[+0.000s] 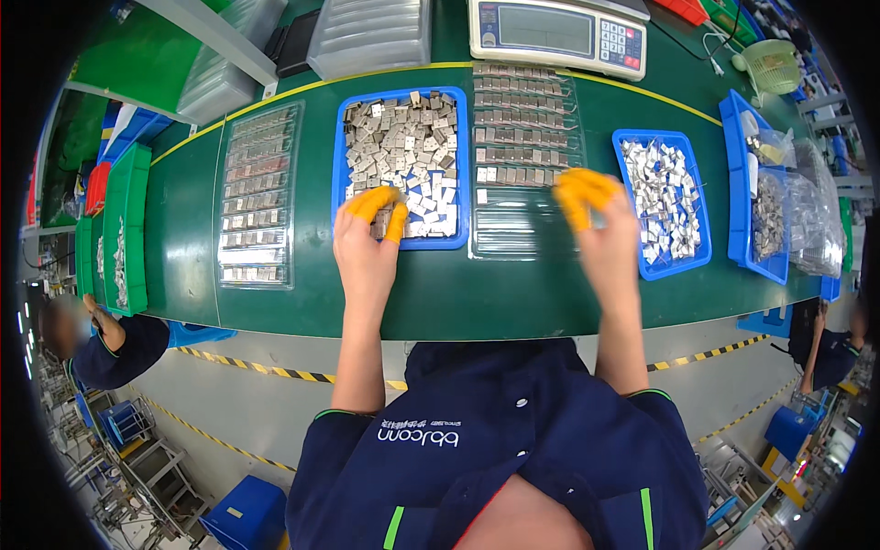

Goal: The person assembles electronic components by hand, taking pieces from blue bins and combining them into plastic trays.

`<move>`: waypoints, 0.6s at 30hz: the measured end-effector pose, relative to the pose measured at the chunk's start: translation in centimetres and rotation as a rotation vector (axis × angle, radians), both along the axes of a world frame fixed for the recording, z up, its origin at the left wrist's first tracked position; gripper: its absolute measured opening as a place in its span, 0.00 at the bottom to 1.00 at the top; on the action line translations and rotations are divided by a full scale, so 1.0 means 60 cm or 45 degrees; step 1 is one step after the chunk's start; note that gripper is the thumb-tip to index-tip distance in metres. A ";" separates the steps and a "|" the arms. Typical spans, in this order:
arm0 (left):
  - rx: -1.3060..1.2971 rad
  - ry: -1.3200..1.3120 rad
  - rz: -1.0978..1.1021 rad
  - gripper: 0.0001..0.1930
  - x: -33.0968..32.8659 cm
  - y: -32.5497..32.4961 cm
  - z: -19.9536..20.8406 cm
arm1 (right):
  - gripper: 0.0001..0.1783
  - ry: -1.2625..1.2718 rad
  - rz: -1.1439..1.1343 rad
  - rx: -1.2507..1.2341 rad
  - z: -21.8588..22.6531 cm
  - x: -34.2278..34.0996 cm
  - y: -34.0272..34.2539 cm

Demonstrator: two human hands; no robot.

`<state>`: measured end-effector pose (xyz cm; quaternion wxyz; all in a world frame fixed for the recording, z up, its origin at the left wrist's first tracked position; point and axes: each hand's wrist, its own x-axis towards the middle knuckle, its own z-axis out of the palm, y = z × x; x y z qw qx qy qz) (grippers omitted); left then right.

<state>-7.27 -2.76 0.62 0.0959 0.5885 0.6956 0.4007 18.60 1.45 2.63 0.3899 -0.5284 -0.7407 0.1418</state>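
Note:
My left hand (369, 231) wears yellow finger covers and reaches over the lower left corner of a blue tray (465, 165) of small silvery metal shells (394, 137). Its thumb and fingertips come together in a pinch among the shells; what is between them is too small to make out. My right hand (600, 215), also in yellow finger covers, is over the right edge of a clear plastic tray (518, 240). Motion smears its fingers, and what they hold is unclear. Rows of metal shells (518, 133) with thin wires fill this tray's upper part; one shell (482, 196) starts a lower row.
Left stands another clear tray (286, 197) with filled rows. A blue tray (699, 220) of white parts lies right, beyond it a blue bin (736, 183) with bags. A digital scale (559, 37) and stacked clear trays (371, 41) stand behind. Two people sit at the sides.

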 end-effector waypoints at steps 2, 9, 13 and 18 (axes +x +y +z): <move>-0.054 0.033 -0.014 0.10 -0.003 0.014 0.002 | 0.12 -0.047 -0.397 -0.093 0.014 0.062 -0.006; -0.192 0.435 -0.097 0.12 0.011 0.041 0.012 | 0.24 -0.490 -0.560 -0.207 -0.045 0.196 -0.021; -0.198 0.478 -0.046 0.15 0.014 0.048 -0.001 | 0.21 -0.442 -0.742 -0.355 -0.040 0.184 -0.019; -0.188 0.485 -0.005 0.15 0.011 0.072 -0.009 | 0.13 -0.137 -0.904 -0.550 -0.016 0.175 -0.019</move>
